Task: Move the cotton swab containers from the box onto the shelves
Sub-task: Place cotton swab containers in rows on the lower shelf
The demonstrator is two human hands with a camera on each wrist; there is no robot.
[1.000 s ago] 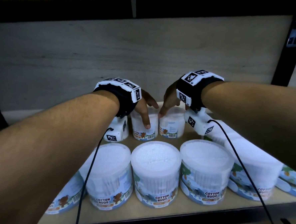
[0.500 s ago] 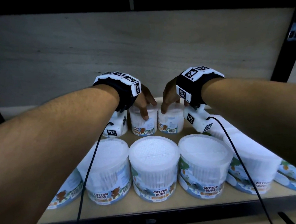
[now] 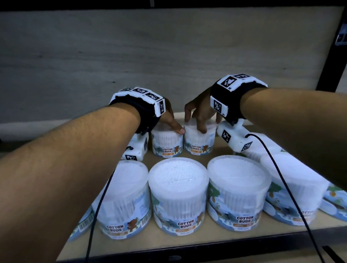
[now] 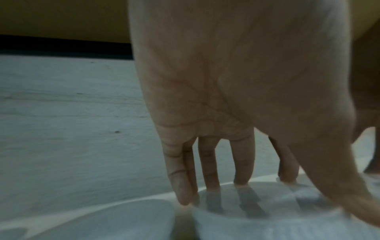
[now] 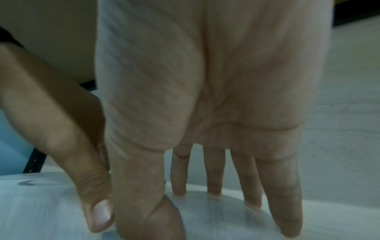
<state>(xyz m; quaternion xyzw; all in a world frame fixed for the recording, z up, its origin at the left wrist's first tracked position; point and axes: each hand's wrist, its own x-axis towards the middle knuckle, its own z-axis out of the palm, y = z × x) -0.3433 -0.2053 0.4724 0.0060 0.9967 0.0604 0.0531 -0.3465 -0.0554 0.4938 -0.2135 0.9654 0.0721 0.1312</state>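
Two small cotton swab containers stand side by side at the back of the wooden shelf [image 3: 197, 238]. My left hand [image 3: 173, 122] grips the left container [image 3: 167, 145] from above, fingers over the far rim and thumb on the near rim. My right hand [image 3: 198, 121] grips the right container [image 3: 199, 144] the same way. Both "COTTON BUDS" labels face me. In the left wrist view my left hand [image 4: 287, 203] has its fingertips [image 4: 242, 178] on the lid [image 4: 267, 227]. In the right wrist view my right hand [image 5: 205, 214] straddles its lid [image 5: 226, 219].
A front row of several larger containers [image 3: 178, 194] fills the shelf's near edge, behind a black front rail [image 3: 176, 257]. The wood back panel [image 3: 164, 60] is close behind my hands, and a black upright [image 3: 334, 50] stands at right. Another white lid [image 4: 102, 224] sits left of the left container.
Both back containers have turned on the spot: barcodes faced me before, the "COTTON BUDS" labels face me now. My hands stayed on their lids and twisted with them.
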